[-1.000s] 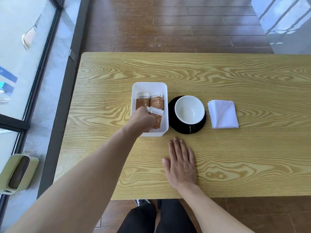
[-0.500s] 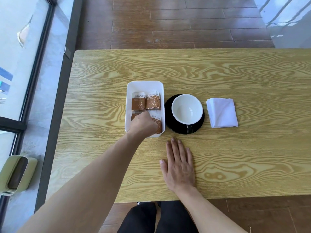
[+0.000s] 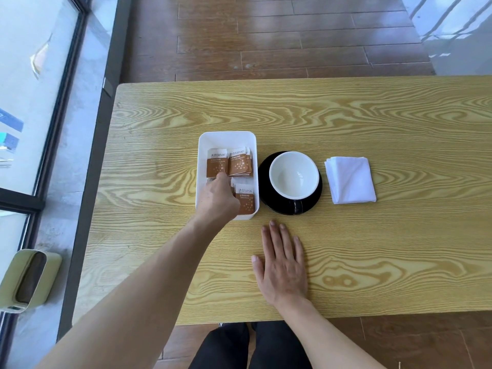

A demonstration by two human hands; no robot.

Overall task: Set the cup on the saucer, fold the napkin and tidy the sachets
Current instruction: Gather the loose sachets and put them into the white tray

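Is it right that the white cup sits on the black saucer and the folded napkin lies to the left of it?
Not quite. The head view shows the white cup on the black saucer, but the folded napkin lies to the right of it. What sits to the left is the white tray of sachets.

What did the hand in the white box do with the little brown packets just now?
The left hand laid the brown sugar sachet it held down in the near part of the white plastic tray, then slid its fingers to the tray's left side. The right hand, white cup, black saucer and folded white napkin stayed put.
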